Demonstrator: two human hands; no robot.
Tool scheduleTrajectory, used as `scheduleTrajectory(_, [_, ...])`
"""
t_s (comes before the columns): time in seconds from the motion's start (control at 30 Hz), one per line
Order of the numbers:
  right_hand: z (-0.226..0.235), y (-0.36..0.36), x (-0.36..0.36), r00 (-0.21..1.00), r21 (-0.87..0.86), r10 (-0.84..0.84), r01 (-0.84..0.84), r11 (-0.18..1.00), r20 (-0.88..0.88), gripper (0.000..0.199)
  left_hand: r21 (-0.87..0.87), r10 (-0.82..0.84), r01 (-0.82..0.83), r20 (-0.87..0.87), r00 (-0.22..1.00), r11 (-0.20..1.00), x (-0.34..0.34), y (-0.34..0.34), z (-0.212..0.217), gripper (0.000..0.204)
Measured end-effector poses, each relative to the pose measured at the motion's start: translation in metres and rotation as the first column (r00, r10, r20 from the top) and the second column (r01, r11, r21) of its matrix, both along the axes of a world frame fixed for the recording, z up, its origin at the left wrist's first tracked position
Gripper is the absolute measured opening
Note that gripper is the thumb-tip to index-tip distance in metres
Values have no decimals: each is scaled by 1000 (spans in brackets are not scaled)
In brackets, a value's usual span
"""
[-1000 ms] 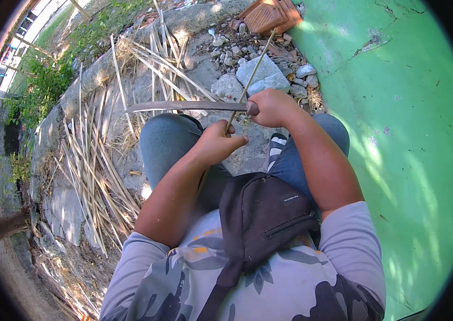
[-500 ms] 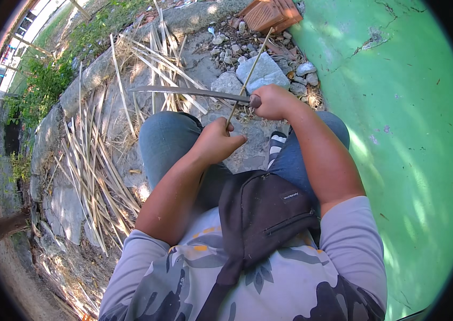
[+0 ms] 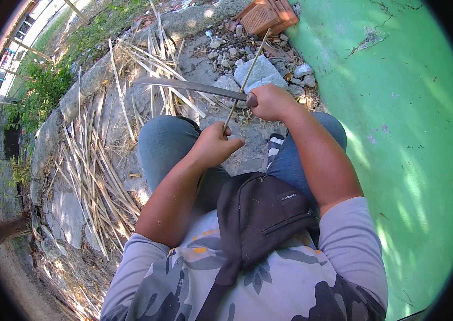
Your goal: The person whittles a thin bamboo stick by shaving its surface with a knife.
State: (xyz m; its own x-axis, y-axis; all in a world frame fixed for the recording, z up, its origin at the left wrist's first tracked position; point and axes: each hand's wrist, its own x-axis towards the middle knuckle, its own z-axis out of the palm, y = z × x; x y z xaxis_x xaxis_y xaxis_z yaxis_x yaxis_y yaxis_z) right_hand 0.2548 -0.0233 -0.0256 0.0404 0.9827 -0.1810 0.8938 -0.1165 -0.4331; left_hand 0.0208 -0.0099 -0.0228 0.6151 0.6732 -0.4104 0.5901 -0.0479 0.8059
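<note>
In my right hand [image 3: 272, 102] I grip the dark handle of a machete [image 3: 189, 85]. Its long, slightly curved blade points left, above my left knee. A thin strip of split bamboo or wood [image 3: 253, 65] runs up and away from my left hand [image 3: 215, 143], which is closed round its near end. The blade crosses the strip close to the handle, between my two hands; whether the edge bites into it I cannot tell. The strip's far end reaches over a pale stone block [image 3: 259, 74].
Piles of similar pale strips [image 3: 95, 171] lie on the rough ground to the left, with more strips [image 3: 165, 64] farther off. Rubble and an orange hollow brick [image 3: 266, 17] are at the far side. A smooth green floor [image 3: 403, 134] borders my right. A black bag [image 3: 264, 222] hangs across my front.
The machete has tilted slightly, its tip now a little nearer and its blade at a steeper slant. Both hands keep their hold on the same things, almost in place.
</note>
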Motion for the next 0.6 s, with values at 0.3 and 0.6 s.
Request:
scheduleTrajectory(0.3, [6, 0, 6, 1000, -89, 12, -12, 996, 3, 20, 40, -26, 25, 20, 999, 999, -1, -6, 2, 44])
scheduleTrajectory(0.6, [18, 1, 1, 999, -142, 39, -34, 989, 31, 26, 15, 10, -11, 55, 998, 1000, -6, -5, 1, 53])
